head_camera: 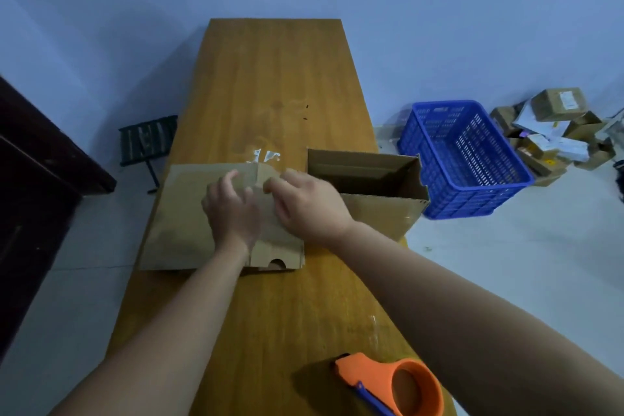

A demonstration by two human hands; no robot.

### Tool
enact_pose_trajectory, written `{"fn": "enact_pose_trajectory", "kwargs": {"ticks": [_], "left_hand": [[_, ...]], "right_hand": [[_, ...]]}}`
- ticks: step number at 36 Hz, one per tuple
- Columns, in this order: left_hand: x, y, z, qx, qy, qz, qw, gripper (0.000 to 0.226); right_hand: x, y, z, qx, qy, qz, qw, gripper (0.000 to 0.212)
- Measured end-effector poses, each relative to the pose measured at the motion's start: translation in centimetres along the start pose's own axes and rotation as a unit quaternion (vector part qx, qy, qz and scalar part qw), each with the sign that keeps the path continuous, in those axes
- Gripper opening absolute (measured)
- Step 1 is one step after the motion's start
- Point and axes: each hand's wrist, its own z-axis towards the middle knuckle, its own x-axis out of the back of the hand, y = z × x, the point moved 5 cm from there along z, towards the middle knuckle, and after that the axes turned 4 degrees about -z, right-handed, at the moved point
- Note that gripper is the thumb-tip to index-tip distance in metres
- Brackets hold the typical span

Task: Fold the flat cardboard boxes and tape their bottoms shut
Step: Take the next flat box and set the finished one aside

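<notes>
A flat brown cardboard box [179, 219] lies across the left side of the wooden table [277, 78]. My left hand [233, 209] lies on its middle with fingers curled at a flap edge. My right hand [310, 203] is beside it, fingers bent and pinching the same flap near its top edge. An erected open cardboard box [378, 192] stands just right of my hands at the table's right edge. An orange tape dispenser [401, 385] lies at the near right of the table, under my right forearm.
A blue plastic crate [472, 159] sits on the floor to the right, with a pile of small parcels [553, 125] behind it. A dark stool [148, 138] stands left of the table. Dark furniture [33, 196] fills the left edge. Tape scraps [266, 155] stick to the tabletop.
</notes>
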Motion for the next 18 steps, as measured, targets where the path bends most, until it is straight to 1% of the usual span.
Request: {"fn": "enact_pose_trajectory", "kwargs": {"ticks": [1, 2, 3, 5, 7, 9, 11, 12, 14, 16, 18], "left_hand": [[1.0, -1.4, 0.3, 0.000, 0.005, 0.041, 0.999, 0.042], [1.8, -3.0, 0.6, 0.006, 0.009, 0.084, 0.996, 0.042], [2.8, -4.7, 1.0, 0.029, 0.009, 0.120, 0.992, 0.044], [4.4, -8.2, 1.7, 0.112, -0.008, 0.165, 0.980, 0.055], [5.8, -11.3, 2.2, 0.184, -0.027, 0.185, 0.965, 0.074], [7.1, -13.5, 2.4, 0.232, -0.033, 0.168, 0.958, 0.088], [7.6, -15.2, 2.6, 0.268, -0.037, 0.106, 0.957, 0.091], [7.8, -15.7, 2.7, 0.276, -0.038, 0.083, 0.957, 0.087], [8.1, -16.3, 2.8, 0.267, -0.029, 0.066, 0.961, 0.075], [8.7, -16.7, 3.0, 0.243, -0.006, 0.048, 0.969, 0.057], [9.0, -16.6, 3.1, 0.241, -0.002, -0.002, 0.971, 0.045]], "right_hand": [[-1.3, -1.0, -0.2, -0.014, -0.046, 0.027, 0.999, 0.021], [-2.8, -1.6, -0.5, -0.047, -0.094, 0.048, 0.993, 0.023], [-4.3, -2.0, -1.0, -0.093, -0.143, 0.063, 0.983, 0.027], [-7.0, -2.3, -2.1, -0.215, -0.228, 0.119, 0.942, 0.038], [-8.8, -2.4, -3.2, -0.321, -0.261, 0.181, 0.892, 0.050], [-10.3, -2.2, -3.9, -0.405, -0.278, 0.209, 0.846, 0.056], [-11.8, -2.0, -4.8, -0.478, -0.285, 0.218, 0.801, 0.058], [-12.4, -1.9, -5.2, -0.511, -0.281, 0.222, 0.781, 0.058], [-13.3, -1.7, -5.8, -0.559, -0.253, 0.239, 0.753, 0.055], [-13.7, -1.4, -6.2, -0.582, -0.220, 0.258, 0.739, 0.049], [-13.7, -0.9, -6.6, -0.598, -0.186, 0.270, 0.731, 0.044]]}}
